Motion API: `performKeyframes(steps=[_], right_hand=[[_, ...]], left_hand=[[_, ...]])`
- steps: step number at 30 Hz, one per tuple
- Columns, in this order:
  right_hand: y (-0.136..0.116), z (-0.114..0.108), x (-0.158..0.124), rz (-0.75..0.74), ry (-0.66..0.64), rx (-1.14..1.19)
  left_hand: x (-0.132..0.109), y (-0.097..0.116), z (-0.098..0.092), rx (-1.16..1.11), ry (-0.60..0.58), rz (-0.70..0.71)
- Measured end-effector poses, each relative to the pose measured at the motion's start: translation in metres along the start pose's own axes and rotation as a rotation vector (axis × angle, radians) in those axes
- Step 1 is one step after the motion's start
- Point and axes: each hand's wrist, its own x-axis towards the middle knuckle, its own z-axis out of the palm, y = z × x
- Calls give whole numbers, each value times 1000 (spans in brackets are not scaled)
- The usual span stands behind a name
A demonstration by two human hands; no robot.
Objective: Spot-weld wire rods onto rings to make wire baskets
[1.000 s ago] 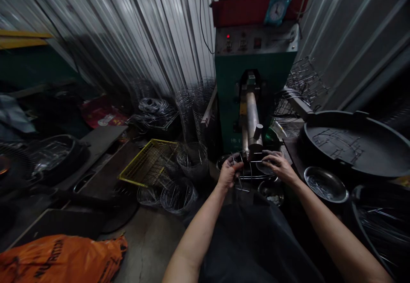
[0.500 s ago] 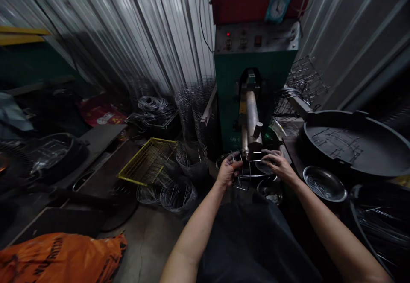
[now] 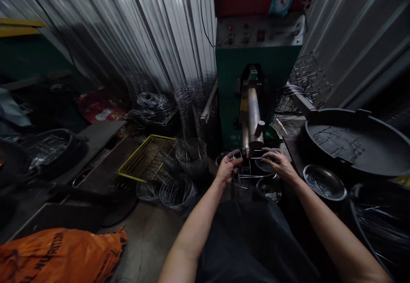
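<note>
My left hand (image 3: 228, 167) is closed around a bent wire frame (image 3: 244, 187), whose thin bars stick out to the right and below the fingers. Opposite it, my right hand (image 3: 279, 163) pinches a short metal wire (image 3: 256, 158) between thumb and fingers. That wire lies level, just under the metal arms (image 3: 254, 112) of a green machine (image 3: 231, 76). The tip of the narrower arm comes down between my hands, close to the wire; whether they touch I cannot tell.
To the right are a large dark round pan (image 3: 371, 159) with wire pieces and a steel bowl (image 3: 340, 195). A smaller bowl (image 3: 278, 197) sits below my right hand. On the left stand a yellow-rimmed basket (image 3: 128, 173), wire-mesh cylinders (image 3: 177, 195) and an orange sack (image 3: 64, 253).
The view has shifted slightly. Both hands keep nearly the same place and grip, and the wire frame in my left hand has tilted a little.
</note>
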Motion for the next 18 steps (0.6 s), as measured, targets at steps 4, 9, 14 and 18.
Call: performKeyframes(steps=[4,9,14,18], right_hand=[[0,2,-2,0,17,21],[-1,3,-2,2,20,19],[0,-7,-19,2,141,27],[-5,-28,-63,194,162,126]], left_hand=[[0,-1,-2,-8,-4,-28],[1,0,-2,66,-4,-25],[-7,0,-2,106,-18,-12],[-37,-1,-16,41,-26,-63]])
